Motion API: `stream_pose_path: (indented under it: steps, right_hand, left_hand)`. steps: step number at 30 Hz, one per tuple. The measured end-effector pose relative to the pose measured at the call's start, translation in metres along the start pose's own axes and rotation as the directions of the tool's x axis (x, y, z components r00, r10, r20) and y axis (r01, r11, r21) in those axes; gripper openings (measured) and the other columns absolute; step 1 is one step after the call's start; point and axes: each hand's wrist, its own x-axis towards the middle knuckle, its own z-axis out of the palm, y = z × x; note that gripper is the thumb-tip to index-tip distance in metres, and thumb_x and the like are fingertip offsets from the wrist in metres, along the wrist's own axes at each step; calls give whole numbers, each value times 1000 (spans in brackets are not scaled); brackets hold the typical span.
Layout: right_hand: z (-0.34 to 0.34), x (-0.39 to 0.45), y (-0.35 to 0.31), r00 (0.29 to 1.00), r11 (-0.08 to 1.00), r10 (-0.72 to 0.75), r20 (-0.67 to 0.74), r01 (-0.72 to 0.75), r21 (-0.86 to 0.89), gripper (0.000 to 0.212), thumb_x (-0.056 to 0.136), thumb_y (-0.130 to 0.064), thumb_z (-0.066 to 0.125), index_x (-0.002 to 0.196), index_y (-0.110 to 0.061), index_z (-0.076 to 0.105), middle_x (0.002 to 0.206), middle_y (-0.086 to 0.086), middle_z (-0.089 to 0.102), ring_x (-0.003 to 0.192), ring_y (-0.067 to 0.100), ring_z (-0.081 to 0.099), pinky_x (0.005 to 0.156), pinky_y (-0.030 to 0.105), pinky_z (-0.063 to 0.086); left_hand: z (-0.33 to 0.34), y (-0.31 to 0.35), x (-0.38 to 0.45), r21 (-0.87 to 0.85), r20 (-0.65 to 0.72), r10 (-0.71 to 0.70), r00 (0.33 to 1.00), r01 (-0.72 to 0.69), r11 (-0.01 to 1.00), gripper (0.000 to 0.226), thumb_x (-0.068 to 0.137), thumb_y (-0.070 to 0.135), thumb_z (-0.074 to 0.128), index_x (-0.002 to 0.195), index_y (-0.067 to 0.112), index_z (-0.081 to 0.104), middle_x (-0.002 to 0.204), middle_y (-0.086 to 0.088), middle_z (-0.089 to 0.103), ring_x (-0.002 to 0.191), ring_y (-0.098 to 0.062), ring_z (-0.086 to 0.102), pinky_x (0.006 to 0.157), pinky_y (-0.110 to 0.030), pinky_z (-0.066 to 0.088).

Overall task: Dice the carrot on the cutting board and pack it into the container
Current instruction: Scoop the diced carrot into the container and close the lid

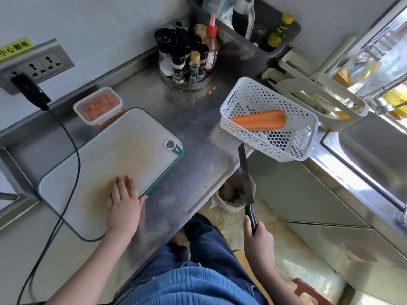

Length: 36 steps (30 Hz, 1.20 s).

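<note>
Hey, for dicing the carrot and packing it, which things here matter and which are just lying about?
For the job: carrot in the white basket; cutting board under the left hand; knife in the right hand; container of diced carrot.

Lying about: spice bottles on their turntable; power strip with black cable; grey bin; stray carrot bit.

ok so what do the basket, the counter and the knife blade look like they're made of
Basket: white moulded plastic, going by the uniform punched holes and thin walls. Counter: brushed stainless steel, grey with streaky dull reflections. Knife, gripped by the right hand: the blade is matte black with no metallic shine, so probably coated steel or ceramic; the picture cannot settle which.
</note>
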Motion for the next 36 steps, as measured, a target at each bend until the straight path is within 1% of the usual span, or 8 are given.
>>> stream_pose_path:
  steps: [7, 13, 20, 23, 26, 29, 31, 36]
  right_hand:
    - [-2, 14, -35, 947, 910, -316, 57, 319, -264, 37, 92, -52, 46, 82, -16, 42, 65, -2, 58, 59, 24, 58, 50, 32, 41]
    - [2, 48, -88, 785, 710, -586, 199, 616, -340, 36, 91, -53, 51, 84, -22, 34, 75, -9, 49, 61, 17, 46, 48, 31, 34]
    - [23, 90, -152, 598, 478, -689, 409, 800, -363, 35, 92, -53, 45, 92, -19, 38, 88, 0, 57, 82, 27, 55, 56, 35, 41]
    - [35, 107, -168, 504, 355, -713, 487, 859, -369, 31, 93, -47, 46, 101, -17, 44, 98, 2, 58, 95, 27, 52, 62, 33, 36]
    - [43, 117, -175, 446, 288, -719, 533, 889, -355, 32, 93, -44, 49, 107, -15, 49, 110, 5, 56, 104, 29, 46, 76, 37, 37]
    - [49, 121, -180, 455, 307, -713, 533, 886, -347, 37, 92, -42, 53, 119, -17, 48, 121, 4, 50, 111, 29, 41, 88, 41, 37]
    - [52, 122, -185, 488, 408, -688, 537, 872, -269, 41, 90, -41, 56, 122, -18, 45, 122, 2, 50, 112, 27, 40, 90, 41, 37]
    - [58, 120, -194, 560, 633, -665, 494, 773, -25, 36, 91, -25, 58, 123, -14, 45, 107, 2, 58, 105, 26, 51, 80, 32, 42]
  left_hand:
    - [4, 5, -7, -199, -23, -92, 996, 85, 976, 64, 90, 32, 58, 142, 4, 35, 147, -25, 31, 135, -39, 28, 101, -53, 36]
    - [9, -2, -10, -249, 56, -86, 995, 97, 964, 76, 87, 59, 10, 150, 19, 13, 157, -10, 7, 144, -26, 1, 115, -41, 10]
    - [4, 11, -40, -360, 93, -26, 995, 58, 931, 73, 92, 63, 6, 148, 18, 22, 155, -6, 19, 144, -22, 10, 116, -37, 14]
    - [-10, 14, -50, -509, 97, -176, 980, 201, 837, 73, 90, 63, 24, 147, 17, 25, 153, 0, 25, 140, -19, 22, 113, -33, 22]
    - [-23, 1, -60, -561, -18, -522, 853, 424, 711, 59, 93, 28, 53, 143, 7, 32, 151, -11, 30, 138, -28, 27, 111, -42, 27]
    - [-30, -17, -65, -647, 147, -765, 627, 646, 405, 65, 93, 19, 55, 147, 6, 21, 153, -16, 21, 139, -33, 20, 113, -44, 20]
    - [-29, -25, -65, -638, 255, -797, 548, 714, 287, 63, 93, 27, 54, 146, 10, 24, 149, -17, 24, 135, -35, 24, 110, -47, 24]
    - [-31, -38, -51, -638, 313, -828, 465, 749, 179, 66, 78, 44, 52, 127, -1, 50, 128, -25, 49, 122, -38, 37, 102, -41, 26]
